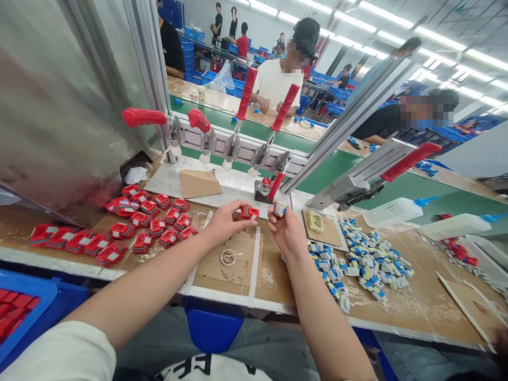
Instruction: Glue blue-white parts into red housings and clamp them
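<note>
The red part is above the bench, held at the fingertips of the left hand. The right hand holds a grey part in curled fingers, near but apart. A small round dish lies below, nearer the body. Risks: a slack fingertip hold could drop either part; the right forearm, close alongside, could disturb the heap of grey-and-blue pieces.

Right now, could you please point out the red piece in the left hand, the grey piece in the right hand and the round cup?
Red piece (pixel 250 212), head view: its middle.
Grey piece (pixel 280 209), head view: its grey face.
Round cup (pixel 221 257), head view: its left rim.
</note>
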`<state>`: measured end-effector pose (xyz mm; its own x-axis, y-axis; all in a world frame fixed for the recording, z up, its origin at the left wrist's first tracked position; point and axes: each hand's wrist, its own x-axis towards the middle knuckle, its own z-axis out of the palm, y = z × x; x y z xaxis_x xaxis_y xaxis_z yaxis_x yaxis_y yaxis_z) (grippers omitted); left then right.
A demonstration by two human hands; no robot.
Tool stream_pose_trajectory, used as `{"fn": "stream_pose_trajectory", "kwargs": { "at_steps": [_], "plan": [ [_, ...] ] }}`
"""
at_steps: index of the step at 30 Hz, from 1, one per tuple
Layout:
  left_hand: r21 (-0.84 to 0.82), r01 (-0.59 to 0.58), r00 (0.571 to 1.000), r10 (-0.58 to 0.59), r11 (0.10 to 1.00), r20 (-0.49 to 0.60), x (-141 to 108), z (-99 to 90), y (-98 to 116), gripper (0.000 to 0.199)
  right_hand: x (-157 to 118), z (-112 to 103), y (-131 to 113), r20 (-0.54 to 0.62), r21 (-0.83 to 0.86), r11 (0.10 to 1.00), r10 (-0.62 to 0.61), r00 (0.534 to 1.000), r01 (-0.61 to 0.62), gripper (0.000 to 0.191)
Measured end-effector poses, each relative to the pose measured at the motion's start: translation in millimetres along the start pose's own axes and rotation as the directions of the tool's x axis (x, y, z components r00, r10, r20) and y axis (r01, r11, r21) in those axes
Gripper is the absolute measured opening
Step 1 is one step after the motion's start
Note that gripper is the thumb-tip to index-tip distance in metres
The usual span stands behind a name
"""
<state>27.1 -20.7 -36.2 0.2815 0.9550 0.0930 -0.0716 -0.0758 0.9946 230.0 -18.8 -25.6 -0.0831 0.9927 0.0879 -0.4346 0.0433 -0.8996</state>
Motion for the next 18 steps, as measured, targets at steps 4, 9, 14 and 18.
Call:
{"fn": "stream_pose_trajectory", "kwargs": {
  "at_steps": [4,9,14,18],
  "plan": [
    [0.021,-0.001,1.0,0.001,1.0,0.017,-0.4,-0.2,-0.5,0.055,-2.8,-3.2,8.0,0.017,-0.21,0.967,-0.144,0.989,0.144,0.034],
    [0.153,-0.064,0.998,0.063,0.986,0.014,0.1,-0.2,-4.8,0.051,-9.5,-3.8,13.5,0.11,-0.515,0.812,-0.257,0.96,0.276,0.035],
    [0.325,-0.203,0.978,0.206,0.924,0.024,-0.6,-0.3,-4.8,0.045,-12.4,0.6,11.6,0.277,-0.694,0.55,-0.391,0.878,0.464,0.033],
    [0.439,-0.28,0.958,0.278,0.854,0.071,-2.1,-2.8,-1.5,0.038,-12.5,2.2,14.1,0.307,-0.709,0.518,-0.383,0.871,0.478,0.032]
  ]
}}
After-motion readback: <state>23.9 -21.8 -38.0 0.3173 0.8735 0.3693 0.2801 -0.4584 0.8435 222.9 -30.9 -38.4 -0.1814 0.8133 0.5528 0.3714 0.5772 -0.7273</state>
